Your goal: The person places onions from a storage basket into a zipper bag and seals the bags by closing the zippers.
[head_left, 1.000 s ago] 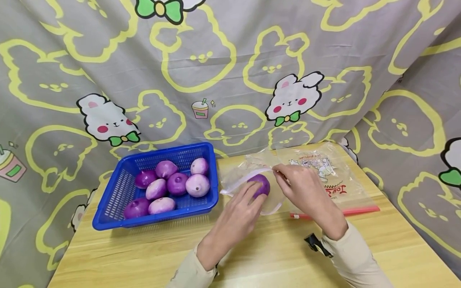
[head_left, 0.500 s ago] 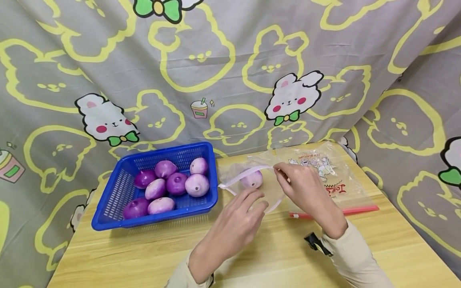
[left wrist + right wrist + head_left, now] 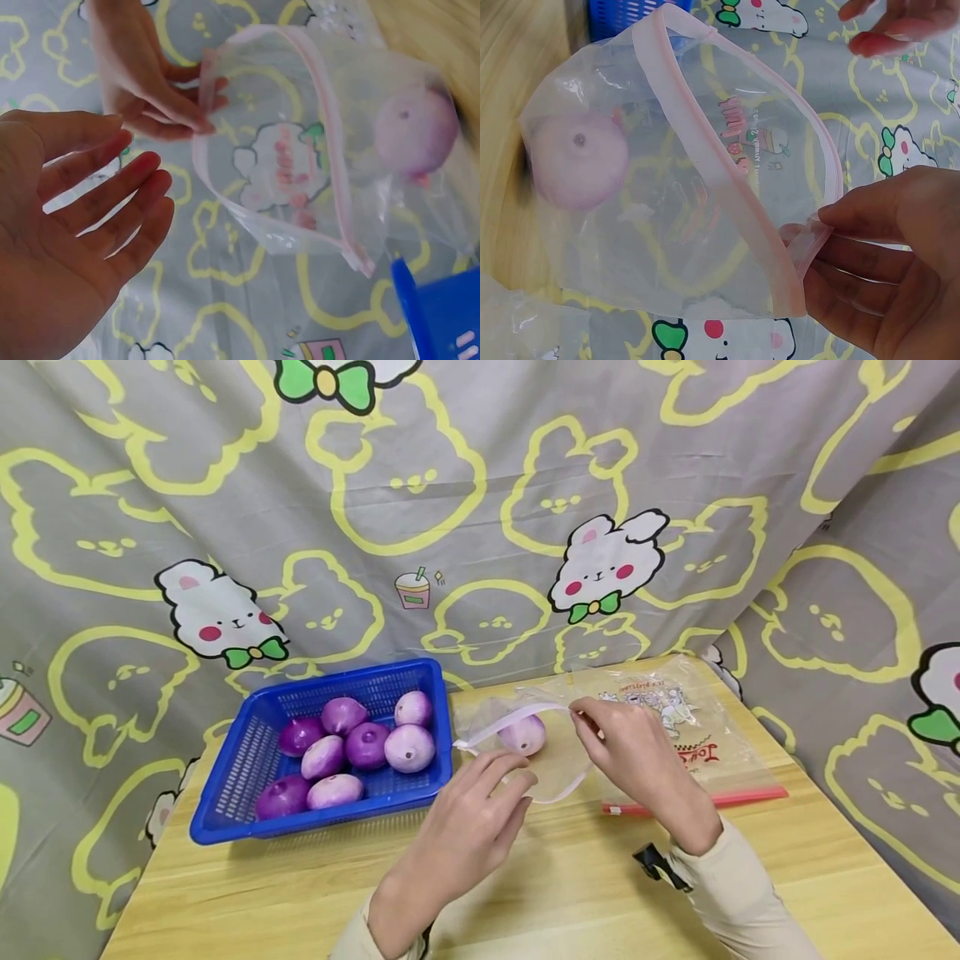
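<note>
Onion (image 3: 523,737) lies inside a clear bag (image 3: 705,150) the right hand (image 3: 633,747) pinches, the left hand (image 3: 468,814) loose-fingered at near left.

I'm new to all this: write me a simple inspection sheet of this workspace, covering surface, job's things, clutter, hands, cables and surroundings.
Surface: wooden table.
Job's things: one onion inside an open clear bag; eight onions in a blue basket.
Clutter: only a second bag with a red strip, lying flat.
Hands: right hand pinches the open clear bag's rim; left hand holds nothing.
Cables: nothing seen.
Surroundings: gray cartoon-print curtain behind the table.
</note>
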The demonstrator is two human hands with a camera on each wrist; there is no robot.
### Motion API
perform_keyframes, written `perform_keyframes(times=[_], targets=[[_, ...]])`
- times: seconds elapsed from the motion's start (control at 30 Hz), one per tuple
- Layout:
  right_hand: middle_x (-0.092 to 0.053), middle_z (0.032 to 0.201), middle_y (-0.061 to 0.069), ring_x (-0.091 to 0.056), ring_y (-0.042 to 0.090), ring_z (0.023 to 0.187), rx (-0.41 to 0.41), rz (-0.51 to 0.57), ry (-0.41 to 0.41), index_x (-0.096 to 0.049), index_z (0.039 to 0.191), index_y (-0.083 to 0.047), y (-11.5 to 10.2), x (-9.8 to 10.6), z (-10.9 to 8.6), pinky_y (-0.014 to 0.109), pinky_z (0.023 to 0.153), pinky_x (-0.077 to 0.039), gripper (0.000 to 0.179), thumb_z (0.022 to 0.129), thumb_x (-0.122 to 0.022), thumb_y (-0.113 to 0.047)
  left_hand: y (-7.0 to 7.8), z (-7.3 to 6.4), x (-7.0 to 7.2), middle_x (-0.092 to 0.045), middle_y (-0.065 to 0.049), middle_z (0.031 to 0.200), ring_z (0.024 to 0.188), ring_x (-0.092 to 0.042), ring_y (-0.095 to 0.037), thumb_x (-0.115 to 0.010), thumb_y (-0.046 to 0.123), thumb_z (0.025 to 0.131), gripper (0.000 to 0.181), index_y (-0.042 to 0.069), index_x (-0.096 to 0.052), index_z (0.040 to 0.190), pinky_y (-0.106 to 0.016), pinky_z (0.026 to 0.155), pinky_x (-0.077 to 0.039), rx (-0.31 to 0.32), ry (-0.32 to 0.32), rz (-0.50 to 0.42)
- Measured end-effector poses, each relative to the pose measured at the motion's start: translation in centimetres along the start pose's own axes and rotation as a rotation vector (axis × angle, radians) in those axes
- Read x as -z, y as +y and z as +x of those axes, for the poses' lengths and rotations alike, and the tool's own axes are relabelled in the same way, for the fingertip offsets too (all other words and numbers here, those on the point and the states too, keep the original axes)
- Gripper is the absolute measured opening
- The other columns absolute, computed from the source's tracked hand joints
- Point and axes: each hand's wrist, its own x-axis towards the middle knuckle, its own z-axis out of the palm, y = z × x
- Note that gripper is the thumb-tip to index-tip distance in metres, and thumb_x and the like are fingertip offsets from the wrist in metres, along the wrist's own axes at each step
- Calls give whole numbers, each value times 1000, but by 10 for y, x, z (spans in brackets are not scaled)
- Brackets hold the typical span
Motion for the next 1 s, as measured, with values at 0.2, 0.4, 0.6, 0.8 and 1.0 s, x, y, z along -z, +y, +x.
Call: perform_keyframes(times=[0.2, 0.4, 0.6, 0.8, 1.0], targets=[[-67, 70, 0, -58, 10, 56, -18, 13, -14, -73, 94, -5, 0, 1, 1, 33, 51, -47, 5, 90, -69, -6, -15, -11, 0, -65, -4, 113, 111, -59, -20, -74, 7, 85, 24, 9, -66, 108, -36, 89, -51, 73, -17, -23], [-68, 71, 1, -60, 11, 57, -24, 19, -25, -74, 94, -5, 0, 1, 1, 35, 51, -48, 6, 92, -68, -7, -31, -22, 0, -66, -7, 110, 107, -61, -22, -73, 4, 85, 22, 6, -68, 106, -36, 95, -50, 143, -11, -41], [-67, 70, 0, -59, 11, 57, -27, 16, -33, -73, 94, -6, 0, 1, 0, 34, 50, -47, 6, 91, -68, -6, -48, -31, -2, -67, -9, 107, 102, -63, -25, -73, 3, 84, 20, 4, -69, 104, -37, 93, -51, 191, 19, -29], [-66, 70, -1, -55, 9, 55, -34, 21, -42, -73, 94, -6, 1, 1, 0, 33, 51, -46, 6, 91, -68, -6, -64, -37, -4, -67, -9, 106, 99, -63, -26, -72, 3, 85, 18, 4, -69, 102, -38, 90, -51, 251, 14, 6], [-67, 71, 0, -56, 9, 56, -40, 24, -48, -73, 94, -6, 1, 1, 0, 33, 51, -47, 6, 92, -68, -7, -78, -41, -7, -66, -9, 105, 100, -63, -26, -75, 2, 83, 20, 5, -69, 101, -40, 90, -52, 297, -12, 22]])
